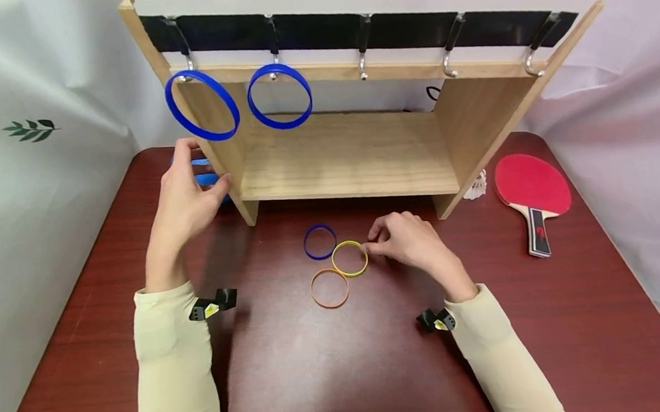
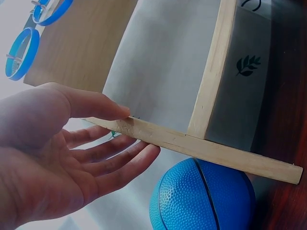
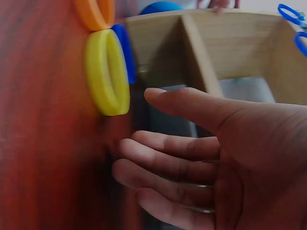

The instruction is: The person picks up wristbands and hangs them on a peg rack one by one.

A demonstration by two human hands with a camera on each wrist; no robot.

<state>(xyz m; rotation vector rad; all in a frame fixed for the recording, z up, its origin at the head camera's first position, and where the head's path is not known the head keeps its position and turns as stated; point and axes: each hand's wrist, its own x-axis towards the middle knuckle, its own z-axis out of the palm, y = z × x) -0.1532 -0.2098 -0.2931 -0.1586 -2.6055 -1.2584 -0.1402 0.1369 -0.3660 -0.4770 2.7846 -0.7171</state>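
Left hand [image 1: 184,197] gripping rack [image 1: 349,157], right hand [image 1: 410,242] (loose) beside yellow ring [image 3: 98,74]

A: Specify the garment.

B: Left sleeve [image 1: 175,376] and right sleeve [image 1: 510,359]: full length, plain, pale cream. Each terminates in a broad cuff at the wrist.

A: Specify the fitted units.

B: One compact unit per cuff: left wrist unit [image 1: 213,306], right wrist unit [image 1: 437,321]. Each comprises a black block, a dark dotted plate and a small yellow-and-white marking.

A: Beyond the cuffs?

B: Left hand [image 1: 185,194] and right hand [image 1: 408,240]: both bare, with a thumb and four fingers each.
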